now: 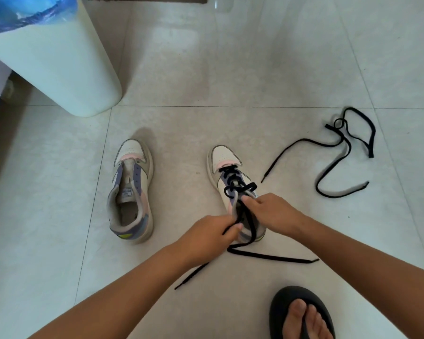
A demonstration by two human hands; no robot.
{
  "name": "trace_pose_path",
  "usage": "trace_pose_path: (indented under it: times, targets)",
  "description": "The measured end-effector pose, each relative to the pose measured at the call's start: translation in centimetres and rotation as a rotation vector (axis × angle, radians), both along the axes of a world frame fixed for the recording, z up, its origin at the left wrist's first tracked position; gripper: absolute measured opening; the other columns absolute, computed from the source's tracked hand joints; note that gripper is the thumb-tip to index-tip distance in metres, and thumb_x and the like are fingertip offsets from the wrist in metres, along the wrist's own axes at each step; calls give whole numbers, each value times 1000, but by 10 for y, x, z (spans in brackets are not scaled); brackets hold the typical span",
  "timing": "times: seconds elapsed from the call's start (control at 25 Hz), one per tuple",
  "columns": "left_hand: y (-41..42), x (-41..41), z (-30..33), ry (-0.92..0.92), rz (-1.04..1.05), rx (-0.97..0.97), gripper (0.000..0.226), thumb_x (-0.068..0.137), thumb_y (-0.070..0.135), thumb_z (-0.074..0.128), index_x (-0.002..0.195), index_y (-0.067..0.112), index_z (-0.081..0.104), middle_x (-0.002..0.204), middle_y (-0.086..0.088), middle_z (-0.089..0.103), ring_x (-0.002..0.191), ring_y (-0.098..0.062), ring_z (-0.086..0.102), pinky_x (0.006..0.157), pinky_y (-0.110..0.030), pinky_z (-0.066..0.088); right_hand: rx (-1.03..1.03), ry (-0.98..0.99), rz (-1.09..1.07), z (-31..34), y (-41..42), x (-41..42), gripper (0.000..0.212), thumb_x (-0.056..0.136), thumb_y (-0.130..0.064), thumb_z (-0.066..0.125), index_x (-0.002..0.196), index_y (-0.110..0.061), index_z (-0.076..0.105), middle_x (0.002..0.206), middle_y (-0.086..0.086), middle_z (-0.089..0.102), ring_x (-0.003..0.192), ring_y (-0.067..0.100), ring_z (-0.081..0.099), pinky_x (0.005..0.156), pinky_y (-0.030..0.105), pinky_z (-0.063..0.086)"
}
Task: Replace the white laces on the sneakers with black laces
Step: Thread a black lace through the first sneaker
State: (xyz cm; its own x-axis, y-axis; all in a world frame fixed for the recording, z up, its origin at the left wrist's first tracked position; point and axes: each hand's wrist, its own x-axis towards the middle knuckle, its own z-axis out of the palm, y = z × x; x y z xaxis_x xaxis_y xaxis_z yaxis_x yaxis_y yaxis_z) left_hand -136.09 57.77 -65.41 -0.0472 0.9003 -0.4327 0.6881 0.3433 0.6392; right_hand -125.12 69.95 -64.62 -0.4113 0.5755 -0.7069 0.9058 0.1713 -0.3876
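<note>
Mid-lacing the right sneaker (233, 184): left hand (211, 237) pinches the black lace (245, 216), right hand (272, 211) seemingly grips the tongue area. Next eyelet needs threading; other sneaker (131, 189) sits laceless, spare lace (338, 152) nearby.

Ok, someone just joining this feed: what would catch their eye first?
Probably the two hands, left hand and right hand, meeting at centre over the right sneaker, pulling the black lace already threaded through its eyelets. Next, the bare left sneaker beside it with no lace, and the spare black lace lying tangled on the tiles to the right.
</note>
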Motion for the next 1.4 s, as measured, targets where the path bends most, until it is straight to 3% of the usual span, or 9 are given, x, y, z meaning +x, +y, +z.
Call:
trace_pose_path:
  times: [0.2, 0.4, 0.52, 0.64, 0.76, 0.88, 1.08, 1.24, 1.4]
  targets:
    - [-3, 21, 35, 171, -372, 47, 39, 100, 37, 30, 107, 9, 57, 111, -6, 55, 95, -26, 56, 76, -36, 44, -314, 5, -146, 7, 1, -2, 27, 89, -24, 57, 69, -10, 46, 61, 3, 36, 51, 13, 28, 42, 21, 22]
    - [16, -10, 2, 251, 107, -160, 31, 99, 31, 39, 121, 10, 45, 118, -8, 49, 102, -25, 54, 84, -35, 45, -228, 109, -298, 10, -3, 3, 15, 88, -13, 53, 75, -8, 49, 67, 8, 39, 54, 14, 31, 50, 23, 25]
    - [15, 9, -9, -30, 255, -308, 25, 96, 38, 45, 94, 14, 49, 91, -1, 53, 82, -18, 53, 69, -29, 42, -348, 136, -415, 7, -6, -1, 15, 89, -8, 53, 77, 0, 58, 67, 11, 53, 50, 14, 43, 47, 22, 32]
    - [15, 16, -13, -82, 245, -318, 29, 96, 29, 41, 70, 16, 44, 72, 1, 50, 65, -15, 48, 54, -25, 34, -355, 134, -455, 8, -11, -10, 11, 87, -9, 60, 77, -3, 59, 68, 8, 56, 52, 12, 44, 43, 18, 33]
    - [20, 2, -15, 24, 270, -258, 24, 95, 19, 35, 94, 9, 57, 100, -7, 60, 89, -23, 57, 75, -32, 45, -333, 146, -539, 9, -11, -15, 4, 86, -3, 60, 86, -2, 57, 70, 8, 52, 53, 12, 41, 33, 14, 30]
    - [19, -6, -14, 11, 265, -184, 29, 94, 10, 37, 117, 11, 55, 118, -5, 56, 102, -20, 56, 83, -27, 45, -331, 104, -510, 6, -11, -15, 15, 87, -13, 63, 76, -8, 53, 62, 4, 50, 52, 11, 42, 45, 21, 31]
    - [17, 3, -16, -76, 388, -39, 56, 89, 26, 60, 136, 11, 31, 132, -7, 37, 117, -21, 46, 96, -26, 40, -393, 251, -599, 23, -12, -14, 17, 83, -11, 52, 67, -10, 55, 62, 5, 55, 57, 15, 47, 49, 21, 35]
    - [22, 33, -26, 47, 497, 60, 65, 88, 26, 59, 139, 1, 27, 135, -13, 34, 125, -28, 37, 99, -28, 33, -569, 435, -672, 39, -28, 1, 31, 97, -23, 42, 68, -11, 45, 48, 3, 42, 55, 18, 42, 62, 29, 38]
    - [35, 63, -33, -189, 864, 49, 45, 92, 26, 51, 131, 11, 36, 132, -12, 43, 120, -29, 43, 104, -39, 37, -760, 431, -784, 52, -40, 7, 31, 101, -30, 37, 78, -12, 46, 45, -2, 28, 39, 11, 28, 44, 24, 31]
